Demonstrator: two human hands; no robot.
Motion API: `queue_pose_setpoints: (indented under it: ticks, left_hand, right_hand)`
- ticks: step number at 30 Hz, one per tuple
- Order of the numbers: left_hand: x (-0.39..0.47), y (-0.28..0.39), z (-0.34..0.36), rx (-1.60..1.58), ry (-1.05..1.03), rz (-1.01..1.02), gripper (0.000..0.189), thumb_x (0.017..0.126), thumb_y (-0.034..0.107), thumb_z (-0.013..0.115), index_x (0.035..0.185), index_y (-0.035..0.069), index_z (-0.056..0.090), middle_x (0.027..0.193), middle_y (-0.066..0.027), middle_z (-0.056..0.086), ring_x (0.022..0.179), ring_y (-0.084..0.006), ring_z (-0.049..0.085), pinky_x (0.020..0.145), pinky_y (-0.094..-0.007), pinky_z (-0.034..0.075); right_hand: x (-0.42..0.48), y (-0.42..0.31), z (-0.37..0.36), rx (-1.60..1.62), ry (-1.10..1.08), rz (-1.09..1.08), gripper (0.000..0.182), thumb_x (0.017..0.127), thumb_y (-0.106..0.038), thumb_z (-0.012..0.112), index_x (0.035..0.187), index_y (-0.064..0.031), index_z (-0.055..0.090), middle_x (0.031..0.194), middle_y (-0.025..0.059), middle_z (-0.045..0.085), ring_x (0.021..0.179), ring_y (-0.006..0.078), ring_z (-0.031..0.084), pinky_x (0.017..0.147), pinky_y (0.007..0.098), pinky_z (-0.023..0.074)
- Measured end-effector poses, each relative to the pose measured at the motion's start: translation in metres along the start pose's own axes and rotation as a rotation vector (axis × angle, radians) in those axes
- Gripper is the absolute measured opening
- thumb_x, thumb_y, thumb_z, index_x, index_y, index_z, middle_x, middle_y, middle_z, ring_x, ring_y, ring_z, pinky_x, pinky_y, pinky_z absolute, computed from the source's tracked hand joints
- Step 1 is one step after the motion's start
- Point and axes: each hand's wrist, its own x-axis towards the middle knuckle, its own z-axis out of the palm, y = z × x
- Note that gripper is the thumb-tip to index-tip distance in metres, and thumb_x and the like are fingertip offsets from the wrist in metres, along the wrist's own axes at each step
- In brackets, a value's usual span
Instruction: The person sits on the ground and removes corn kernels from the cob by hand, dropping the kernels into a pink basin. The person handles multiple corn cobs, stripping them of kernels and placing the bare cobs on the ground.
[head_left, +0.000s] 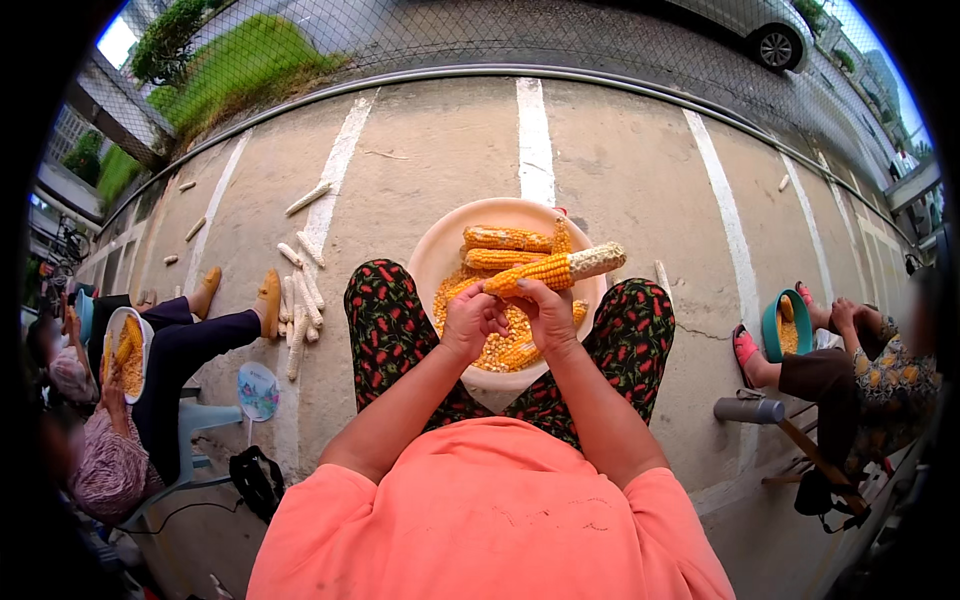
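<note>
Between my knees stands a round pale-pink plastic basin (431, 225) with loose yellow corn kernels (491, 352) and several ears of dried corn in it. Above it I hold a partly stripped ear of corn (551, 271); its right end is bare pale cob, the rest still bears kernels. My right hand (550, 311) grips it from below, thumb on the kernels. My left hand (471, 319) has curled fingers at the ear's left tip; its fingertips touch or nearly touch it. Two ears (504, 259) lie behind it in the basin.
Bare corn cobs (304, 296) are heaped on the concrete at left, near a hand fan (258, 391). Seated people flank me, one with a white basin (141, 352), another by a teal basin (804, 322). A grey flask (748, 410) is at right. Wire fencing (465, 37) runs ahead.
</note>
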Motion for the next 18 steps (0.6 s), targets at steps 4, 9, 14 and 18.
queue_pose_setpoints:
  ticks: [4, 9, 14, 18]
  left_hand:
    - [-0.004, 0.002, -0.002, 0.105, -0.013, -0.046, 0.031, 0.082, 0.005, 0.049, 0.113, 0.003, 0.049, 0.071, -0.0067, 0.058, 0.048, -0.0135, 0.056, 0.038, -0.0242, 0.047]
    - [-0.003, 0.011, 0.005, -0.084, -0.123, -0.035, 0.036, 0.087, 0.016, 0.057, 0.120, 0.004, 0.047, 0.074, -0.0070, 0.060, 0.051, -0.0133, 0.058, 0.039, -0.0242, 0.048]
    - [-0.001, 0.010, 0.003, -0.015, -0.085, 0.063, 0.030, 0.087, 0.012, 0.057, 0.116, 0.004, 0.053, 0.077, -0.0073, 0.061, 0.055, -0.0132, 0.059, 0.043, -0.0236, 0.050]
    - [-0.003, 0.010, 0.008, 0.131, -0.084, 0.164, 0.031, 0.087, 0.010, 0.056, 0.118, 0.004, 0.051, 0.080, -0.0087, 0.061, 0.059, -0.0142, 0.060, 0.046, -0.0246, 0.051]
  right_hand:
    - [-0.001, -0.005, -0.002, 0.117, 0.077, -0.002, 0.032, 0.074, -0.004, 0.063, 0.104, -0.0012, 0.054, 0.094, 0.0077, 0.061, 0.083, 0.0184, 0.063, 0.071, 0.0310, 0.0549]
    - [0.002, -0.008, -0.005, 0.092, 0.052, 0.034, 0.035, 0.075, -0.005, 0.061, 0.108, -0.0029, 0.051, 0.099, 0.0087, 0.060, 0.087, 0.0190, 0.062, 0.074, 0.0307, 0.0531]
    - [0.002, -0.010, -0.002, 0.151, -0.009, 0.076, 0.042, 0.078, -0.009, 0.059, 0.117, -0.0060, 0.044, 0.108, 0.0118, 0.057, 0.096, 0.0212, 0.058, 0.083, 0.0359, 0.0504]
    - [0.006, -0.008, -0.001, 0.274, 0.042, 0.138, 0.033, 0.080, -0.016, 0.062, 0.109, -0.0026, 0.050, 0.100, 0.0103, 0.060, 0.090, 0.0211, 0.061, 0.077, 0.0377, 0.0532]
